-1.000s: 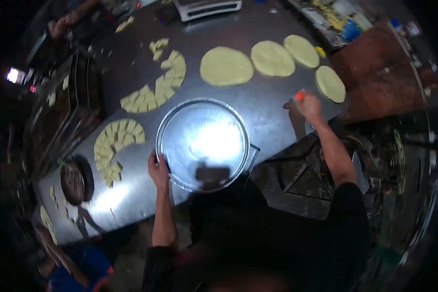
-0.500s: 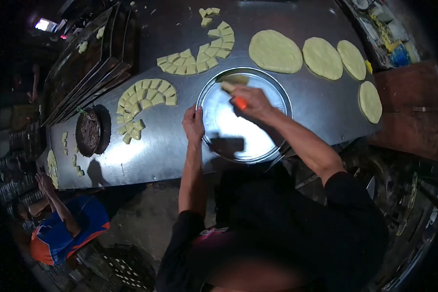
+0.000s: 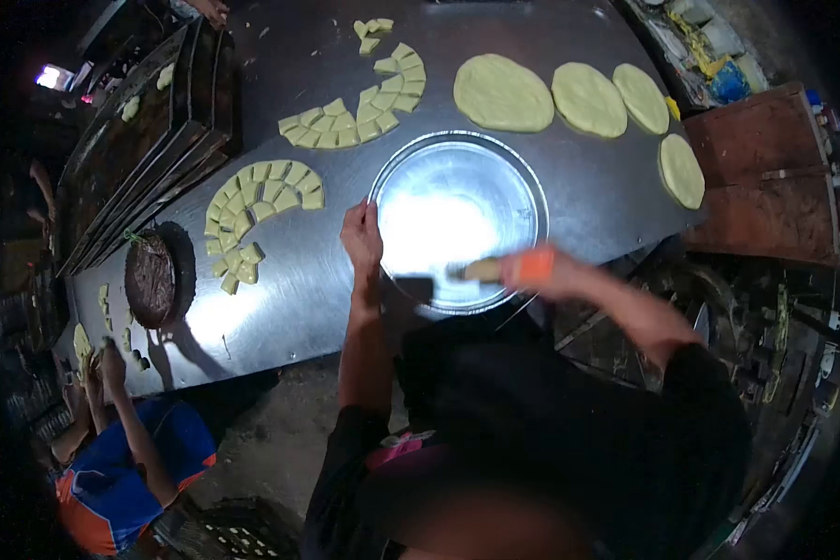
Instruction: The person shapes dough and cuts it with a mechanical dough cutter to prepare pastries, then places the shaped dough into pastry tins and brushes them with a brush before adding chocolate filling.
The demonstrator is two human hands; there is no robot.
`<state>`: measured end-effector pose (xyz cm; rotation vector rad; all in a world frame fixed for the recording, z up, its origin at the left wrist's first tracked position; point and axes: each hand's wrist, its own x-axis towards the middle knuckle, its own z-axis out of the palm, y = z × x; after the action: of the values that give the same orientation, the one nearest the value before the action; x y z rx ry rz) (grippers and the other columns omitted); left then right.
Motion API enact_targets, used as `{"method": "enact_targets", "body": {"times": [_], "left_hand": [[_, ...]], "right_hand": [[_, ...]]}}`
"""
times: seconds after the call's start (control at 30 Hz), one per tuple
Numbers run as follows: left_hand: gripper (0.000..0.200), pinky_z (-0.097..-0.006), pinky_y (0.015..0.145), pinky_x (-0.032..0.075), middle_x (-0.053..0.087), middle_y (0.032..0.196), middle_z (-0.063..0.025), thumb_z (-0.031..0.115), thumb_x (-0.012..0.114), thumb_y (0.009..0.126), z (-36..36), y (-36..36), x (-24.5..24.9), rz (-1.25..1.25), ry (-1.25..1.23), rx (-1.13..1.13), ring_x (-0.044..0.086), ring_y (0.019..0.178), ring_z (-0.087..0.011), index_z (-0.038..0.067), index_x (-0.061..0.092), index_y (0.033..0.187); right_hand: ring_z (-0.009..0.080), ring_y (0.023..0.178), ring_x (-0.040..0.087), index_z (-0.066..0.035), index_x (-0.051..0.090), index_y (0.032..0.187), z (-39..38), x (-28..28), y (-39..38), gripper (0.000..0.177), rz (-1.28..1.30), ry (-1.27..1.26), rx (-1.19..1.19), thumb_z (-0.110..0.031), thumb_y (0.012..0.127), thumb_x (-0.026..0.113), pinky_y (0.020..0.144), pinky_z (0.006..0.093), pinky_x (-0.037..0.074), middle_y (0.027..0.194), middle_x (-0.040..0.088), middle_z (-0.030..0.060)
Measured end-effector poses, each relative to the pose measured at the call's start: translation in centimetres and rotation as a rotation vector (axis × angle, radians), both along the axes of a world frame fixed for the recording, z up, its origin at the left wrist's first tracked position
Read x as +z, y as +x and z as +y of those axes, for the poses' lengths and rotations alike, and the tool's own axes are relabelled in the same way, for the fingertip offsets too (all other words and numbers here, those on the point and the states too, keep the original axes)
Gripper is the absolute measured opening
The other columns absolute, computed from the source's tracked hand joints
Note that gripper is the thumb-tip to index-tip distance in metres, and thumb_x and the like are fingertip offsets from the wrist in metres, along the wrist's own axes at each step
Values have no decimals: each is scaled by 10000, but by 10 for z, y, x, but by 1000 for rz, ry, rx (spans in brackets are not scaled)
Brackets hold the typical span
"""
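At the lower left of the frame another person in a blue and orange shirt (image 3: 112, 457) crouches below the counter (image 3: 299, 289). That person's hands are raised towards the counter edge and are no part of this work. Above them on the counter lie a dark round disc (image 3: 149, 278) and, at the upper left, a stack of dark trays (image 3: 140, 140). Right of the disc, cut dough pieces (image 3: 257, 201) lie in an arc, with a second arc higher up.

The left hand (image 3: 362, 238) sits at the left rim of the round metal pan (image 3: 467, 177), fingers pinched on the edge. The pan lies flat at the middle of the frame, near the counter's front edge. The right hand (image 3: 574, 278), blurred by motion, is closed on the orange handle of a brush (image 3: 483, 271) whose bristles rest on the pan's lower floor.

To brush well, I judge the left hand should pin the rim firmly so the pan cannot slide. The strokes should be flat and overlapping, and reach the wall as well as the floor. The glare at the centre hides how much of the surface is coated.

Across the upper right lie four flat dough rounds (image 3: 502, 91), well apart from the pan. A brown board (image 3: 765, 177) stands at the far right.
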<state>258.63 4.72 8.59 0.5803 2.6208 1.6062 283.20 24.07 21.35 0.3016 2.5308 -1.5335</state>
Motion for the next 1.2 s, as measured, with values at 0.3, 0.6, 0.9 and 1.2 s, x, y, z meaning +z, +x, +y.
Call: {"method": "enact_targets", "body": {"times": [0.3,0.6,0.9,1.2], "left_hand": [[261,-312,762,472,637,888,-143,156,561,920,-12,-12,10,50,1,-152,608,818,-221,-17,647,1096],[238,-343,715,471,630,850,-170,139,553,921,-22,-14,11,80,-6,-133,605,769,-238,-38,639,1053],[275,-339,677,454,634,776,-129,192,526,935,-33,-21,3,24,-81,-42,533,697,-190,-66,617,956],[278,-340,838,479,615,1130,-176,77,547,911,86,28,81,271,28,-186,604,965,-263,-29,586,1165]], "right_hand": [[134,671,576,-65,626,837,-19,-73,-101,200,-222,-696,-7,2,667,709,580,265,460,763,601,17],[299,822,648,-133,668,948,25,-47,-140,206,245,416,12,-255,784,647,666,391,519,905,660,134],[257,891,668,-77,628,954,69,2,26,155,472,529,-682,-97,804,661,739,355,557,983,659,98],[420,1129,511,-95,651,1009,154,-109,73,203,17,1009,-783,-120,833,552,857,470,509,1255,459,276]]}}
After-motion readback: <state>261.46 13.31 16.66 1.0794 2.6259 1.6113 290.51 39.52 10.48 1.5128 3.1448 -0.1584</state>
